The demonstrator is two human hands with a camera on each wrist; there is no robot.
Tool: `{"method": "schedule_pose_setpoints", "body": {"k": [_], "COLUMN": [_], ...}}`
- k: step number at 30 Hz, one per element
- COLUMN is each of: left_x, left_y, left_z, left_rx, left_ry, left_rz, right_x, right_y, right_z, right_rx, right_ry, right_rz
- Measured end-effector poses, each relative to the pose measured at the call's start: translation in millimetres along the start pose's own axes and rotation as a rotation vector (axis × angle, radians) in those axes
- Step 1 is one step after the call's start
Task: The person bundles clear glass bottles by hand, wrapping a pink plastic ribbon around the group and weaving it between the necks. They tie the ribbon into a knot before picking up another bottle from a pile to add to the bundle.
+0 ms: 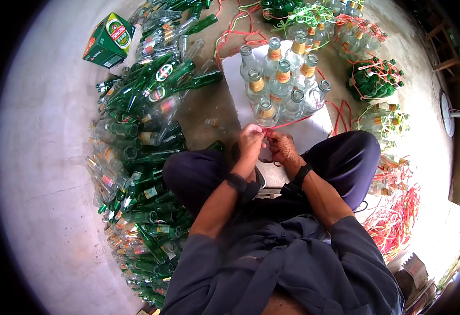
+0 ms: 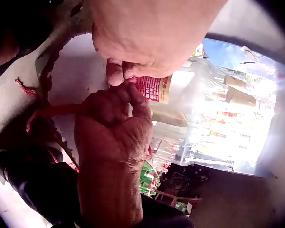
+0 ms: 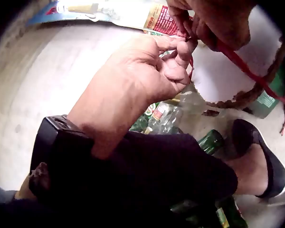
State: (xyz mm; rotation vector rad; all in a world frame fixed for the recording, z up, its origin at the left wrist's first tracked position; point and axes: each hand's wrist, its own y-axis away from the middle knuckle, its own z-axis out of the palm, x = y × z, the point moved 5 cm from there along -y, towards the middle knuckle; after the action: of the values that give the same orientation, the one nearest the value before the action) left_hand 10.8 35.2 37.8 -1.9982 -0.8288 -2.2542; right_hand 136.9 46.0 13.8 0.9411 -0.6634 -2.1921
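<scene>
While hands (image 1: 265, 143) pinch: ten clear bottles (image 1: 282, 84).

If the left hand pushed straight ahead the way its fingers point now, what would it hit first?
Most likely the nearest clear bottle of the tied cluster, just beyond the left hand pinching the red string; depth is uncertain.

Left hand (image 1: 250, 140) and right hand (image 1: 281, 147) meet, fingers curled, pinching.
</scene>
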Motion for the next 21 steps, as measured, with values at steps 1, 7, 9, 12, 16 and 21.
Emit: {"method": "schedule_pose_setpoints", "body": {"k": [1,7,9,12,16,21], "left_x": [4,21,18,12,10,23], "left_y": [2,18,18,16,13,14], "left_z": [0,1,-1,0,1,2], "left_rx": [0.01,0.068,0.077,0.005,0.028,0.11], "left_ry": [-0.047,-0.332,-0.369,-0.279,-0.266,-0.484], "left_rz": [0.043,0.123,0.133,0.102,0.1,0.26], "right_x": [0,-2,-4,-8,-6,-4], "right_y": [1,8,11,14,8,7], "right_z": [0,1,3,5,1,0], "right_rx": [0.004,0.036,0.04,0.036,0.039,0.021], "right_ry": [0.036,0.191,0.229,0.289,0.339,0.323], "right_rz": [-0.002,-0.076,-0.091,-0.122,-0.15,-0.16]}}
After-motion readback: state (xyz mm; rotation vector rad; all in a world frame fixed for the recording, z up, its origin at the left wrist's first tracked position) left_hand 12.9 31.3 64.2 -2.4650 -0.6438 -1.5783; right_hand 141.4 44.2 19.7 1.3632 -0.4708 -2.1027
